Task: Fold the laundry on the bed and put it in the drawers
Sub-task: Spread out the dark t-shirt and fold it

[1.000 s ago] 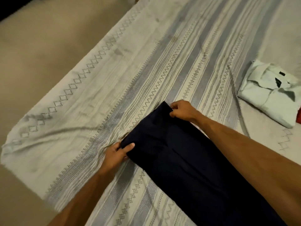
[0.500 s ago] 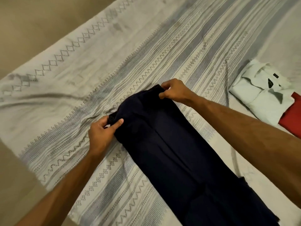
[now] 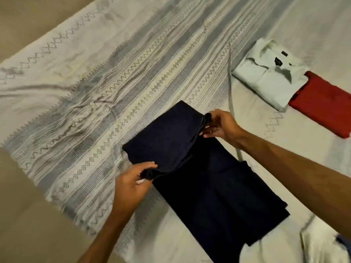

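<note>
2 hands share the dark trousers (image 3: 205,179), which lie on the bedspread (image 3: 133,76) from the frame's centre toward 5 o'clock; our left hand (image 3: 133,185) pinches 1 corner of the doubled end at 7 o'clock of the fold, our right hand (image 3: 220,126) pinches the other at 1 o'clock. We judge the fold half made; if 1 pinch loosens, that edge would sag and the layers skew; uneven pulling would likely drag the loose cloth and crease it. The raised flap could also bunch the bedspread beneath. At 2 o'clock a folded white shirt (image 3: 266,76) touches a folded red garment (image 3: 322,103), well apart from the trousers.
</note>
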Demonstrator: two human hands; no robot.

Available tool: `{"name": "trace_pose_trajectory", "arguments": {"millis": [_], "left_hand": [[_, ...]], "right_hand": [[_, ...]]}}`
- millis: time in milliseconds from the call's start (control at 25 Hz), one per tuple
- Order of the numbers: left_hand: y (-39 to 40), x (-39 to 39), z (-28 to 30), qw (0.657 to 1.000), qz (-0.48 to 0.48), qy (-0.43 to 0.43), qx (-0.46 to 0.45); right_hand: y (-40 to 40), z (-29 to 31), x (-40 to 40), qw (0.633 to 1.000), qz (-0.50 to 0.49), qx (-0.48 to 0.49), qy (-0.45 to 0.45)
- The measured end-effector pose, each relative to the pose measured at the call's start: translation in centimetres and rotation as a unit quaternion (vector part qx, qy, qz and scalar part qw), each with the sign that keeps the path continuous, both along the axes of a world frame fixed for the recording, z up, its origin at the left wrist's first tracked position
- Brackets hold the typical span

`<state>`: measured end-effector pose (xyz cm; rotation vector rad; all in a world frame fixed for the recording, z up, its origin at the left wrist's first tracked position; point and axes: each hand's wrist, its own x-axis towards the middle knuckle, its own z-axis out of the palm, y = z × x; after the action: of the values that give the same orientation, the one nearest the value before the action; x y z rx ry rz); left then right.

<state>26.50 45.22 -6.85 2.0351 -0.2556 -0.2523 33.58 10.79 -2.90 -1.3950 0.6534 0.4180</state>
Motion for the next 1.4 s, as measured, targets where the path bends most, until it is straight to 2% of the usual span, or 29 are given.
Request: {"name": "trace_pose_trajectory", "arguments": {"millis": [80,160,360,440,560,760,1000,1080,1200,1400], "left_hand": [[-0.6,-2.4,-3.1,0.994,-0.057,-0.031,0.091],[-1.0,-3.4,-4.9,0.987,-0.059,-0.045,0.141],[-1.0,-3.4,-4.2,0.986,-0.081,-0.069,0.125],[-0.9,-4.0,-3.4,0.991,-0.074,-0.063,0.097],[-1.8,-4.8,-2.9,0.987,-0.087,-0.072,0.119],[-2.9,-5.7,-4.9,0.986,-0.090,-0.054,0.127],[-3.0,-6.7,-3.8,0.994,-0.070,-0.044,0.073],[-3.3,-7.4,-3.9,0.986,-0.098,-0.068,0.118],[-3.5,-7.9,-4.8,0.967,-0.100,-0.096,0.214],[-3.6,-8.2,-5.1,0.968,-0.086,-0.091,0.219]], "right_hand": [[-0.7,-3.5,-3.0,0.999,-0.037,0.001,0.038],[-0.9,-6.6,-4.8,0.998,-0.038,-0.023,0.053],[-0.8,-6.9,-4.8,0.997,-0.055,-0.048,0.004],[-1.2,-5.5,-4.8,0.998,-0.043,-0.049,0.002],[-2.0,-4.6,-4.5,0.998,-0.041,-0.051,-0.001],[-3.1,-7.1,-5.6,0.991,-0.007,-0.131,0.029],[-3.3,-5.9,-6.5,0.995,-0.079,-0.064,-0.001],[-3.7,-6.0,-7.5,0.995,-0.085,-0.057,0.001],[-3.9,-7.0,-8.5,0.992,-0.066,-0.105,0.020],[-4.0,-7.2,-8.9,0.993,-0.041,-0.114,0.006]]}}
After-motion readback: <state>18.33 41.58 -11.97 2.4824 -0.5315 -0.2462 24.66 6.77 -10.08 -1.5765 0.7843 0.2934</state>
